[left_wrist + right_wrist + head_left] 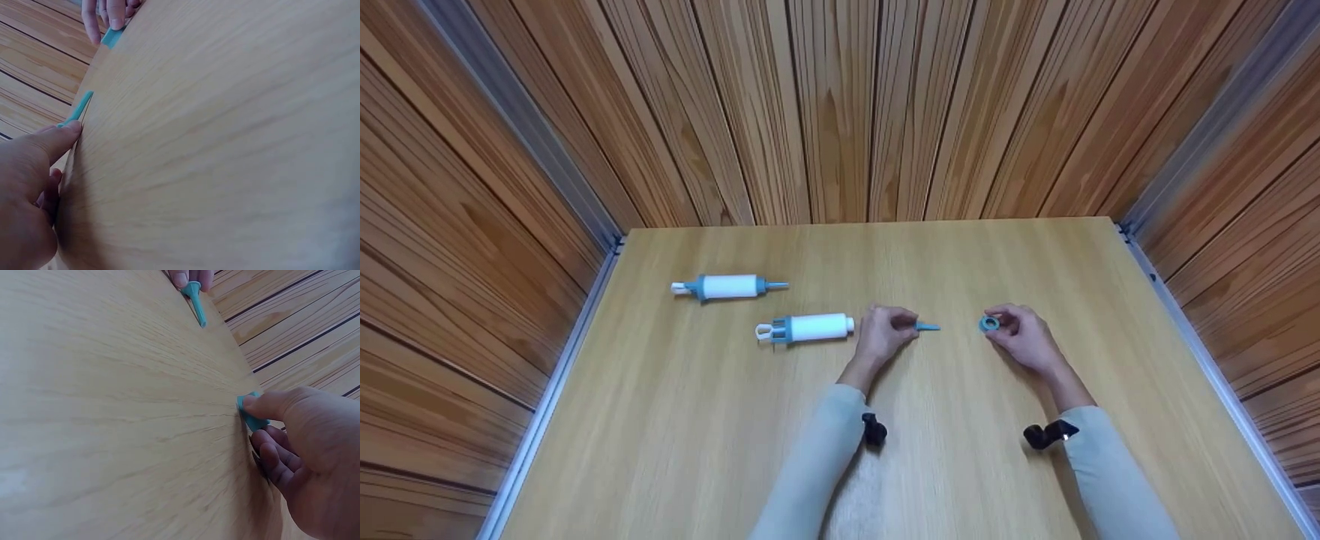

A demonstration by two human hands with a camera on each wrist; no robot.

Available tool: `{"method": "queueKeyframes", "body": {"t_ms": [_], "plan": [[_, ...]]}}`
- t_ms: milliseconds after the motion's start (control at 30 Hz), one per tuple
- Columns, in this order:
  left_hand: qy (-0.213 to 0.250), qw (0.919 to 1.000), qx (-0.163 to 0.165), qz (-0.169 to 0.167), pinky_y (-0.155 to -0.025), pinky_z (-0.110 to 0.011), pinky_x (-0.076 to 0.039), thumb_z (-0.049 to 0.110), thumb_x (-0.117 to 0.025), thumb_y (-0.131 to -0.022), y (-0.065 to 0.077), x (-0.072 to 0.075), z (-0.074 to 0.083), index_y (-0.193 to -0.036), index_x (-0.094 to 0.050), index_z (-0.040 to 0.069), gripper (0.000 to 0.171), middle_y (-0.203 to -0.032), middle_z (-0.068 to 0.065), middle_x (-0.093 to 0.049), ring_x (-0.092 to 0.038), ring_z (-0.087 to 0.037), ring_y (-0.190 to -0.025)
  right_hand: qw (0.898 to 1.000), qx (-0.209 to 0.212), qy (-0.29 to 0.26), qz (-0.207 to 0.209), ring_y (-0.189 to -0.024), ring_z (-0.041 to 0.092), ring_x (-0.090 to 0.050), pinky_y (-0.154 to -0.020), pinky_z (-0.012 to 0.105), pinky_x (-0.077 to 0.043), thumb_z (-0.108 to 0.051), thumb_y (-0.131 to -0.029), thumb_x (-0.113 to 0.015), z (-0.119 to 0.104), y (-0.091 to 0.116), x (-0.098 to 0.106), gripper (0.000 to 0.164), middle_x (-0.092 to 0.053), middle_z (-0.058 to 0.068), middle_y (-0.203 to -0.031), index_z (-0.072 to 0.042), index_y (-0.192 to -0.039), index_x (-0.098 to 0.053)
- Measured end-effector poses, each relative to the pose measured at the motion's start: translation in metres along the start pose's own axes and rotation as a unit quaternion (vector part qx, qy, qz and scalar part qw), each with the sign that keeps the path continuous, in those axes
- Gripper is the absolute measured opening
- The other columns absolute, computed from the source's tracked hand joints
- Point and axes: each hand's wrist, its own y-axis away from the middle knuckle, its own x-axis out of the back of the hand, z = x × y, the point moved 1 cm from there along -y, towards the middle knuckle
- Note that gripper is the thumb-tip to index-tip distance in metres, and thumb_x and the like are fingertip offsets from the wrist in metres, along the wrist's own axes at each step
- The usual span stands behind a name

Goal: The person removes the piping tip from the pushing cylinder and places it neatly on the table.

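Observation:
Between thumb and fingers my left hand (883, 334) pinches a teal nozzle (928, 327), its thin tip pointing right; in the right wrist view the nozzle (194, 298) shows a flared base at the fingertips. My right hand (1026, 339) pinches a teal ring (983, 323) by its edge, close to the table top. The ring (251, 415) looks like a short collar in the right wrist view. Left of my left hand lies a white cylinder (819, 327) with a teal collar and white handle at its left end and a bare white neck at its right end.
Farther back and left lies a similar white cylinder (729, 286) with teal ends, a white handle and a teal nozzle. The light wooden table (705, 450) is bordered by wood-panelled walls (840, 112) and metal side rails (1207, 352). Each sleeve carries a small black device (874, 430).

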Motion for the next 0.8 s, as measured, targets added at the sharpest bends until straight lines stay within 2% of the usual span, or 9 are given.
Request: {"method": "queueKeyframes", "body": {"t_ms": [300, 600, 800], "plan": [[0.015, 0.9999, 0.001, -0.008, -0.102, -0.035, -0.065, 0.009, -0.090, -0.096, -0.0002, 0.0016, -0.0012, -0.121, -0.087, 0.010, 0.026, -0.117, -0.004, -0.089, -0.083, -0.017, -0.109, 1.000, -0.007, 0.005, -0.008, -0.093, 0.013, -0.059, -0.078, 0.017, -0.047, -0.003, -0.103, -0.079, 0.0031, -0.0008, 0.0003, 0.037, -0.066, 0.025, -0.119, 0.003, -0.139, -0.072], [0.010, 0.9999, 0.000, -0.005, -0.104, -0.037, -0.064, 0.010, -0.091, -0.094, 0.0013, 0.0020, 0.0013, -0.122, -0.087, 0.010, 0.028, -0.118, -0.004, -0.088, -0.081, -0.019, -0.112, 1.000, -0.016, 0.002, 0.004, -0.097, 0.015, -0.060, -0.081, 0.014, -0.047, -0.009, -0.101, -0.083, 0.0024, 0.0019, 0.0019, 0.047, -0.068, 0.026, -0.123, 0.003, -0.144, -0.068], [0.009, 0.9999, 0.007, -0.009, -0.109, -0.040, -0.063, 0.014, -0.092, -0.094, 0.0015, 0.0055, 0.0048, -0.126, -0.086, 0.013, 0.032, -0.122, -0.003, -0.088, -0.080, -0.020, -0.118, 1.000, -0.024, -0.002, -0.015, -0.103, 0.022, -0.060, -0.081, 0.015, -0.048, -0.012, -0.104, -0.082, -0.0042, 0.0049, 0.0085, 0.054, -0.067, 0.030, -0.131, 0.003, -0.151, -0.062]]}}
